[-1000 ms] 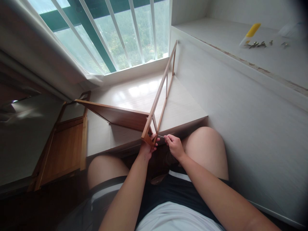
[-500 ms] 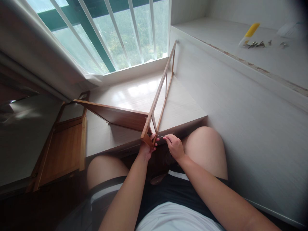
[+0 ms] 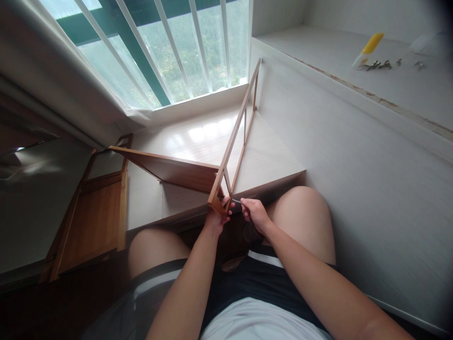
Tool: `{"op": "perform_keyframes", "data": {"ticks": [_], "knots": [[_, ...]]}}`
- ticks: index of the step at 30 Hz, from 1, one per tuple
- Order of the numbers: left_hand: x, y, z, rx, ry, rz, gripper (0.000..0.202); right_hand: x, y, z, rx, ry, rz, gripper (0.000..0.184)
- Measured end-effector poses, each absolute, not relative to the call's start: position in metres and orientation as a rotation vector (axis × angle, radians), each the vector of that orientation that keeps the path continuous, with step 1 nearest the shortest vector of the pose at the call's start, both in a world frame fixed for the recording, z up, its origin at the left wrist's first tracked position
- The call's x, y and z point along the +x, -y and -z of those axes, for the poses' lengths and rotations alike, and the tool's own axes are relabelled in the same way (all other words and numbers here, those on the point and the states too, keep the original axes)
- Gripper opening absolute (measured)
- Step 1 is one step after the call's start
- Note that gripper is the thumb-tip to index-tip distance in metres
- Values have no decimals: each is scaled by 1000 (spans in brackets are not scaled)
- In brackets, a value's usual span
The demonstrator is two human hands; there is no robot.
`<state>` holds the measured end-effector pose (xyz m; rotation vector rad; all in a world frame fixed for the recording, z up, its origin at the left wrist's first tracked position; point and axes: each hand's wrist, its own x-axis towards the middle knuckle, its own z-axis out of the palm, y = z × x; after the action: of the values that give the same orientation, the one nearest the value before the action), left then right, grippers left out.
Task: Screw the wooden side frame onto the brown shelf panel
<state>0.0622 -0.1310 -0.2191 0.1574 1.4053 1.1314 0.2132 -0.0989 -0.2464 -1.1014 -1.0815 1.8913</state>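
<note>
We note daylight from the barred window [image 3: 187,47], glare on the pale platform [image 3: 198,137], deep shadow at lower left, a dark, blurred upper-right corner, and wide-angle stretching toward the edges.

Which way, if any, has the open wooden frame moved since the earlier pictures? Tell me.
No: the open wooden frame shows no visible shift in any direction against the barred window.

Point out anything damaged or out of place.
The white ledge at upper right looks chipped along its front edge, where ragged brown patches break the pale surface. Small metal pieces lie loosely scattered on top.
</note>
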Motion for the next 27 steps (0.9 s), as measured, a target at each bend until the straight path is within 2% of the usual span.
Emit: {"op": "perform_keyframes", "data": {"ticks": [5, 18, 22, 27], "knots": [[62, 131, 220, 157, -1407, -1132, 46, 216, 95, 244, -1073, 1038, -1972, 43], [63, 130, 218, 165, -1413, -1121, 47, 215, 99, 240, -1112, 1201, -1778, 44], [62, 131, 218, 167, -1411, -1130, 47, 216, 102, 242, -1152, 1364, -1638, 46], [61, 131, 222, 170, -1376, -1130, 47, 221, 105, 235, -1183, 1673, -1260, 44]]}}
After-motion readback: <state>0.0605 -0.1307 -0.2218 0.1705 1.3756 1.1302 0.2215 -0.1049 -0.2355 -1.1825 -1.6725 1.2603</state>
